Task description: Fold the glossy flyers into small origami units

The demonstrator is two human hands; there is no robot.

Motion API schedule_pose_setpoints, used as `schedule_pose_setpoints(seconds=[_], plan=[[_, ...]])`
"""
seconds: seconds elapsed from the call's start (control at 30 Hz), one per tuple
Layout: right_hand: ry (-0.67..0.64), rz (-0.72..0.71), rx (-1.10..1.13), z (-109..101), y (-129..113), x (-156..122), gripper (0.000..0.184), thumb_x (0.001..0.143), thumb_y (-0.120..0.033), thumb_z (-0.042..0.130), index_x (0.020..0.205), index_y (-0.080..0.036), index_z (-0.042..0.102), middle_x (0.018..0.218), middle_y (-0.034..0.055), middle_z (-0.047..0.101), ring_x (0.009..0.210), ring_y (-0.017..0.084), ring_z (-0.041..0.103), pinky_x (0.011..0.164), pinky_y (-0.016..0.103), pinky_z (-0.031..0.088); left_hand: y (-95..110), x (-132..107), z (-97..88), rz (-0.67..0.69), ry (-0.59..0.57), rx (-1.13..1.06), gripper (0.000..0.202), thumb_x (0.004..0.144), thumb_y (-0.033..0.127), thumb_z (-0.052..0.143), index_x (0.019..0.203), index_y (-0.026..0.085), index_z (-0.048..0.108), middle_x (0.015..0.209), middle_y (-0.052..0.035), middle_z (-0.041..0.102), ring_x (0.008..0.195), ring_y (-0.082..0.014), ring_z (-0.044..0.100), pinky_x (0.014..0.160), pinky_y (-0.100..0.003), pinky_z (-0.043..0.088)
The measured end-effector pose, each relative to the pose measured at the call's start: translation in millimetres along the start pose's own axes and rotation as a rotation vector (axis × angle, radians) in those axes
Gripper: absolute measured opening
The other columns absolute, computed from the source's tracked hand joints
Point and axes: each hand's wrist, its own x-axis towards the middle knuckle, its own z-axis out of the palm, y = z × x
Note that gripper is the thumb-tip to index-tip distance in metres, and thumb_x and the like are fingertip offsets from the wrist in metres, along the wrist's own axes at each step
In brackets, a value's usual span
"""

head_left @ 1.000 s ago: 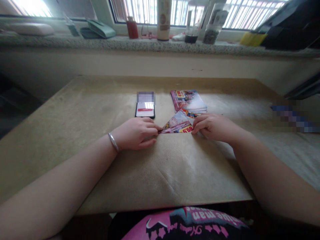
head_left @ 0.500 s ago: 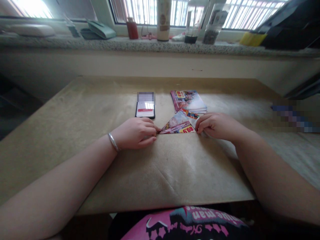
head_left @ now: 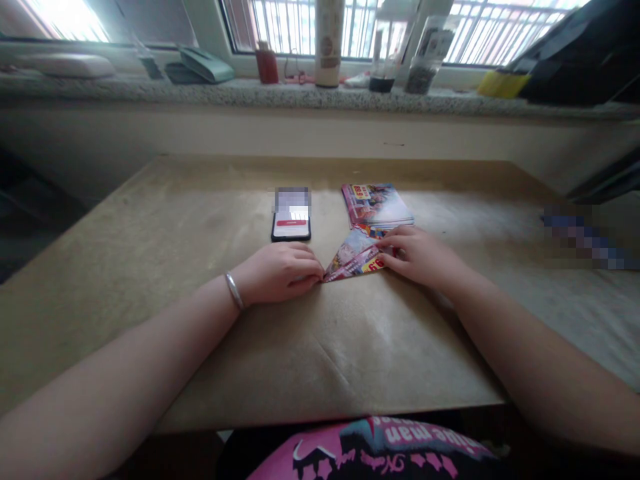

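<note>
Touching folded leaflet (head_left: 349,259), hands (head_left: 287,272) (head_left: 425,260) loosely curled

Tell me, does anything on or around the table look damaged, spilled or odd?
I see no spill. A faint slanting crease-like line marks the tabletop on the near side of the folded leaflet, and a short dark mark interrupts the plain wall.

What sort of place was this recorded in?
Probably a room in a home: a table by a window, whose sill holds assorted everyday items, such as a red container.
</note>
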Motion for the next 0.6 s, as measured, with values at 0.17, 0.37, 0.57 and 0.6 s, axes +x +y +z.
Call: schedule_pose_setpoints(seconds=[0.17,0.37,0.57,0.6], plan=[[0.082,-0.058,0.091,7,-6,2,0.029,0.082,-0.030,0.059,0.104,-0.017,0.072,0.106,0.0114,0.068,0.099,0.025,0.063,0.091,0.038,0.050,3,2,2.2,0.002,0.004,-0.037,0.026,0.092,0.023,0.044,0.097,0.020,0.069,0.093,-0.0063,0.069,0.088,-0.0159,0.063,0.080,-0.027,0.052],[0.117,-0.149,0.223,16,-7,8,0.023,0.082,-0.022,0.059,0.100,-0.019,0.074,0.105,0.0091,0.071,0.098,0.023,0.064,0.093,0.039,0.049,-6,4,9.2,0.027,0.060,-0.036,0.027,0.092,0.019,0.046,0.109,0.022,0.067,0.111,-0.0064,0.067,0.107,-0.0196,0.058,0.094,-0.036,0.050],[0.128,-0.207,0.339,24,-11,14,0.026,0.082,-0.021,0.058,0.105,-0.020,0.071,0.108,0.0103,0.069,0.103,0.023,0.062,0.095,0.042,0.046,-7,3,13.4,0.019,0.080,0.016,0.027,0.091,0.023,0.050,0.114,0.022,0.064,0.124,-0.0072,0.062,0.121,-0.0223,0.052,0.101,-0.041,0.047],[0.130,-0.211,0.364,25,-12,14,0.026,0.082,-0.021,0.058,0.105,-0.020,0.070,0.108,0.0097,0.069,0.103,0.023,0.062,0.095,0.042,0.046,-7,3,13.9,0.017,0.081,0.017,0.027,0.091,0.023,0.050,0.115,0.022,0.063,0.126,-0.0075,0.061,0.121,-0.0222,0.052,0.101,-0.042,0.047]])
